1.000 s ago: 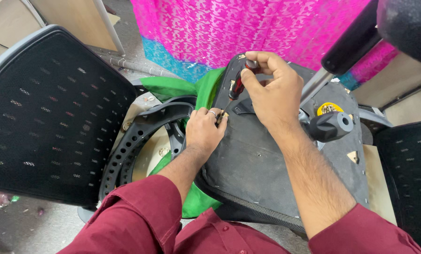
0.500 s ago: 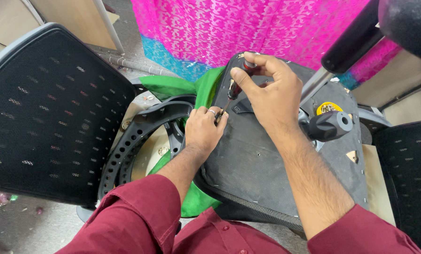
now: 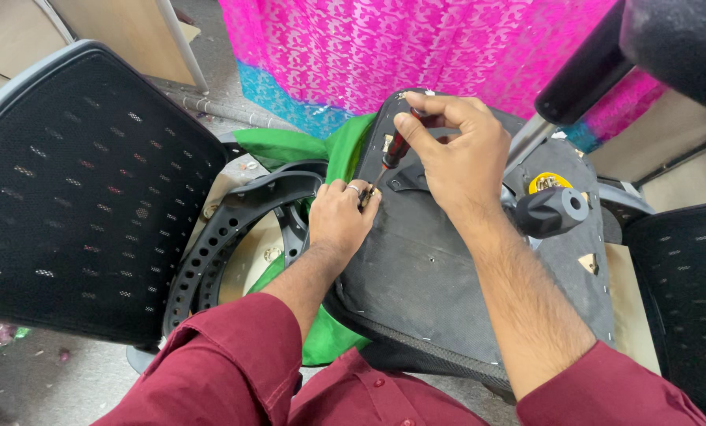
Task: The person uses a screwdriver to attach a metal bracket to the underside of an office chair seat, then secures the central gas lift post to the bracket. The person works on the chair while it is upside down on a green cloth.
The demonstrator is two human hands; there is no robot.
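My right hand (image 3: 463, 158) grips a screwdriver (image 3: 391, 154) upright over the seat base (image 3: 447, 276); my left hand (image 3: 339, 221) pinches closed at its tip.

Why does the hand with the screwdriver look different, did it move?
Yes, a little. The right hand has tipped the red-handled screwdriver more upright against the grey seat underside. The left hand stayed put.

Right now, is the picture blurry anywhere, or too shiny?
Head view: the hands are sharp, the right hand on the screwdriver, the left hand steadying its tip on the seat base. The black armrest at the top right is soft, being close to the lens. Light is even, shadows faint, no glare. The edges bend a little, like a wide lens.
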